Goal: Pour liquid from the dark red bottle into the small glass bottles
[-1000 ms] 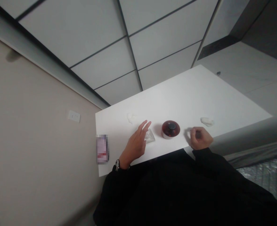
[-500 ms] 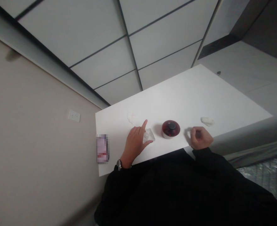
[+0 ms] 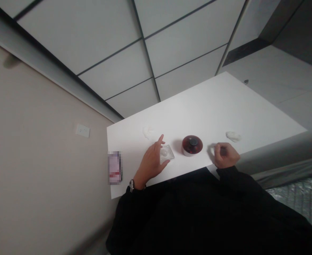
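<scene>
My left hand is over the table with its thumb and fingers spread apart. Between thumb and fingers lies a small clear square dish with a round raised middle; whether the hand touches it I cannot tell. To its right stands a white pot with a dark red see-through lid and a black knob. My right hand is curled into a fist near the table's front edge, right of the pot. What the fist holds, if anything, is hidden. A pale patch and a shadow show at its left side.
The white table meets the wall at the left. A crumpled white tissue lies beyond my right hand, and a thin whitish piece lies beyond my left. A blurred-out pinkish rectangular object rests at the left edge.
My left hand has shifted slightly left, and its raised index finger has drawn in, so more of the clear dish shows. My right hand and the pot stay put.
</scene>
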A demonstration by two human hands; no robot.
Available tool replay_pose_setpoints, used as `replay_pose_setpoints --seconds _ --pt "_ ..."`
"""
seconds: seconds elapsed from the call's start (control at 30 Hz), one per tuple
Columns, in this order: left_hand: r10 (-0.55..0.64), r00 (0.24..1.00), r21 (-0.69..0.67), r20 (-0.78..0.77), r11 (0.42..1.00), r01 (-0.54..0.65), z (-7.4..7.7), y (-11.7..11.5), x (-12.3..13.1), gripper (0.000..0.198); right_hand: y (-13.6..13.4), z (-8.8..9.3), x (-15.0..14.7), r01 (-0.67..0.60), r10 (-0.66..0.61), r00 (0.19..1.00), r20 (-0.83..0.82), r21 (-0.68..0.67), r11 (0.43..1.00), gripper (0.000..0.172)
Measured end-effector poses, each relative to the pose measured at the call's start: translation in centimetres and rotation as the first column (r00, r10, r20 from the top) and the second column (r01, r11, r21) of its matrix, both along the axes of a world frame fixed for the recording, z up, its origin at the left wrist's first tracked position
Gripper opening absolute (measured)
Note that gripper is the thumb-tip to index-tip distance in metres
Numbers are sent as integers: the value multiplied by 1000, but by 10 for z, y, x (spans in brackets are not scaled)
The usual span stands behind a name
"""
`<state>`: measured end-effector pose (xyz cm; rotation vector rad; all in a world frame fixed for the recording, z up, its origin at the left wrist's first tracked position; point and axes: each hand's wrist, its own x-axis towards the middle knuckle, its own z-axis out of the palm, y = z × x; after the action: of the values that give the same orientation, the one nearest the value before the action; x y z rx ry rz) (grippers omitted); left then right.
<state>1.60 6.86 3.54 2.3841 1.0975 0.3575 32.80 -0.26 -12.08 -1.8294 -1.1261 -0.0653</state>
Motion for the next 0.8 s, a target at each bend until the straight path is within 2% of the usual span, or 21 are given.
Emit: replay_pose_setpoints --seconds 0.1,0.23,0.27,0.4,0.47,0.8 --pt "106 994 -2 -40 994 -106 -3 2 0 102 0 0 0 3 -3 1000 -4 -12 1000 29" --pt "17 1000 39 -5 999 -17 -6 1 -1 105 1 0 0 2 -2 1000 4 -21 1000 30" --pt "26 1000 47 1 999 -26 -7 1 -1 106 1 -1 0 4 -4 1000 6 -21 1000 30" --pt "181 983 25 -7 983 -181 -13 1 -1 103 1 0 0 3 -3 1000 17 -14 1000 29" --pt "214 977 -9 11 977 -214 -15 1 -1 98 1 0 0 1 -1 1000 21 -12 1000 29" --pt "194 978 -185 81 967 -176 -11 6 -2 87 1 1 0 12 -12 1000 22 -8 1000 31"
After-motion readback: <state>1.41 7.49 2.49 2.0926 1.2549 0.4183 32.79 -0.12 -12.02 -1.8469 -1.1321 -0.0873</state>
